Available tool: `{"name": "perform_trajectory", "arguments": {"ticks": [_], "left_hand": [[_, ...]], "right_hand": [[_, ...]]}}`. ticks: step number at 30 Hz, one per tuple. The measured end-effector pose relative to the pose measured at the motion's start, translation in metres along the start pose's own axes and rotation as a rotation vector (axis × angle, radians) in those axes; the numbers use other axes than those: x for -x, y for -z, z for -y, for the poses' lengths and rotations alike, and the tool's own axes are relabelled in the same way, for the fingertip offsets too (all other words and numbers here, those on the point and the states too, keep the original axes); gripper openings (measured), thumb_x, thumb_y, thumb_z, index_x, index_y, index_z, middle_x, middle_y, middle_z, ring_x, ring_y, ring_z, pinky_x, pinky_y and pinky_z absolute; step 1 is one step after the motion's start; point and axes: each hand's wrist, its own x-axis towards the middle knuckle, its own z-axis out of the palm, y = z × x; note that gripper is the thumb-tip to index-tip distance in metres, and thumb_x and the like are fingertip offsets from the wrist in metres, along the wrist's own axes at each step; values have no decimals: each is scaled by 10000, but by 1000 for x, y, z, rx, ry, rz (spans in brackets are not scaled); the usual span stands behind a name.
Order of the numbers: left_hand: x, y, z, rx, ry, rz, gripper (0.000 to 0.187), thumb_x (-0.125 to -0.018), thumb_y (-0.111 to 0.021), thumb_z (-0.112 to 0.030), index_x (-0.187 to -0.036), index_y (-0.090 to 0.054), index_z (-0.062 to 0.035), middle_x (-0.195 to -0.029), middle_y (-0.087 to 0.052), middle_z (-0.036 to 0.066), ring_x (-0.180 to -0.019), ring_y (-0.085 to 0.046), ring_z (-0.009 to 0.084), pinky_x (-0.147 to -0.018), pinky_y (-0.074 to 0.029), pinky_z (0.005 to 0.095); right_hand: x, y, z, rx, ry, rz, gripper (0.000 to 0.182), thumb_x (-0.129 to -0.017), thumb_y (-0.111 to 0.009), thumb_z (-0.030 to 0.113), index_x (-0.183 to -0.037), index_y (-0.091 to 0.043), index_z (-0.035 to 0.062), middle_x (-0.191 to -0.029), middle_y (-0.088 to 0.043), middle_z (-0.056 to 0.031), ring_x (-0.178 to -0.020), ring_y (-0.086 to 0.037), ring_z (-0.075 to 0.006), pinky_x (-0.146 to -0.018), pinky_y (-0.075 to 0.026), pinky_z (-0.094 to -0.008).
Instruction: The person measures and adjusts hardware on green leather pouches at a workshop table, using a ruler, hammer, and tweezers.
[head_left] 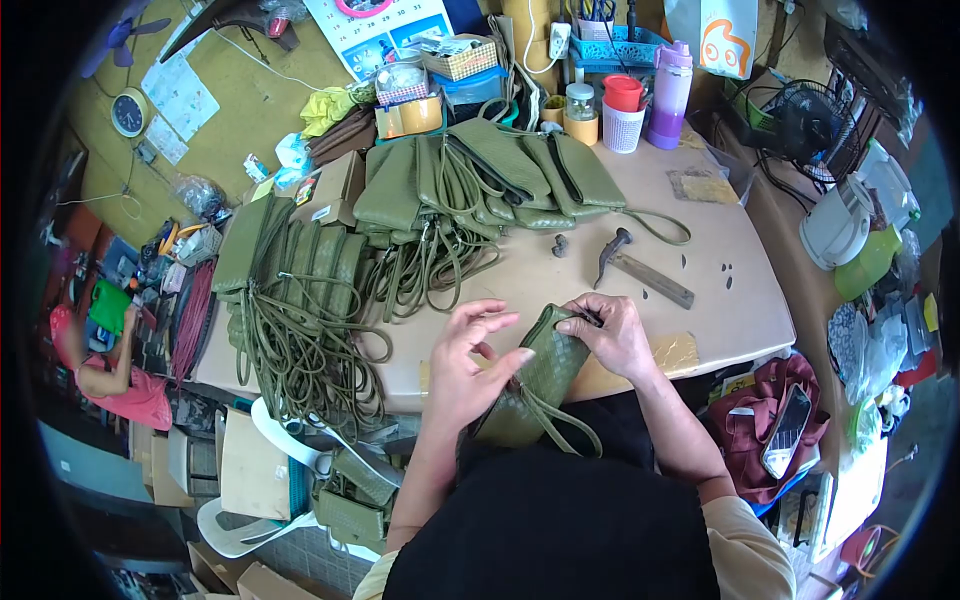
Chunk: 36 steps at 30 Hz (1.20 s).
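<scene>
An olive-green wristlet pouch [552, 372] with a woven-look surface and a thin strap stands tilted over my lap at the table's front edge. My right hand [612, 335] pinches its upper corner, where a dark strip of the opening shows. Beside the pouch's left side, my left hand [470, 362] has its fingers apart, the thumb close to the pouch; whether it touches cannot be made out. On the table beyond lies a hammer [650, 278] with a wooden handle. A small dark metal piece [560, 245] sits left of the hammer head.
Piles of matching green pouches [490, 180] and their straps [310, 350] cover the table's back and left. A purple bottle [670, 95] and a red-lidded cup [623, 115] stand behind. A maroon bag [775, 425] with a phone is at right. Another person [110, 370] sits far left.
</scene>
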Motion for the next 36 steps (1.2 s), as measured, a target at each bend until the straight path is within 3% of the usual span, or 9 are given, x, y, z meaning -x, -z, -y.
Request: {"name": "perform_trajectory", "arguments": {"ticks": [1, 6, 9, 12, 17, 22, 27, 30, 36], "left_hand": [[-3, -8, -9, -32, -12, -51, 336, -696, -785, -22, -1018, -690, -8, -1178, -586, 107, -855, -609, 118, -557, -495, 223], [-5, -33, -2, -203, -177, -188, 211, -738, -775, -58, -917, -687, 12, -945, -660, 85, -772, -623, 130, -592, -487, 228], [-1, -35, 0, 283, -136, -326, 69, -823, -686, -5, -788, -627, 2, -809, -613, 91, -590, -499, 50, -502, -388, 192], [0, -13, 9, 595, 83, -225, 74, -819, -688, -8, -839, -617, -3, -835, -604, 79, -619, -497, 49, -500, -376, 188], [-11, -29, 5, 142, -3, -119, 295, -787, -742, -47, -1067, -657, -9, -1001, -635, 81, -780, -613, 117, -620, -512, 234], [-12, -47, 26, 177, -14, -262, 91, -815, -699, 14, -904, -683, 23, -897, -649, 89, -749, -602, 100, -635, -489, 217], [-15, -44, 32, 25, 14, -321, 58, -839, -656, 3, -809, -608, 13, -782, -620, 74, -623, -568, 102, -547, -452, 237], [-14, -42, 35, -17, -5, -351, 43, -844, -646, 8, -849, -604, 3, -768, -601, 64, -617, -560, 108, -551, -451, 239], [-14, -45, 36, -17, -29, -355, 47, -842, -649, 6, -843, -602, -4, -784, -591, 69, -603, -555, 121, -539, -448, 247]], "right_hand": [[-1, -1, -1, -7, 4, 0, 189, -793, -735, 140, -886, -680, -16, -701, -654, -68, -652, -558, -78, -627, -468, -269], [-4, -2, 4, -31, 29, 1, 159, -812, -715, 119, -893, -677, -13, -703, -648, -47, -651, -541, -72, -628, -462, -263], [-8, -3, -13, -275, 112, 38, 159, -823, -703, 118, -919, -671, -5, -764, -655, -24, -723, -558, -68, -677, -463, -245], [-15, -4, -28, -438, 188, 84, 120, -850, -673, 60, -956, -657, 4, -817, -643, 12, -751, -531, -48, -696, -451, -237], [-25, -11, -38, -558, 112, 219, 141, -865, -671, 97, -965, -644, 2, -833, -632, 11, -789, -531, -58, -745, -445, -238], [-33, -14, -49, -589, 78, 250, 171, -864, -683, 142, -954, -643, 2, -889, -615, 3, -810, -530, -65, -776, -443, -247], [-26, -22, -32, 38, 307, -112, 240, -826, -715, 158, -992, -621, 12, -968, -560, -84, -834, -587, -177, -788, -478, -300], [-7, -26, -7, 82, 273, -313, 223, -810, -714, 141, -983, -621, 35, -953, -552, -118, -821, -610, -264, -737, -505, -343], [8, -23, 12, 610, 531, -303, 308, -725, -748, 100, -983, -581, 72, -878, -563, -70, -668, -604, -266, -575, -502, -363]]}}
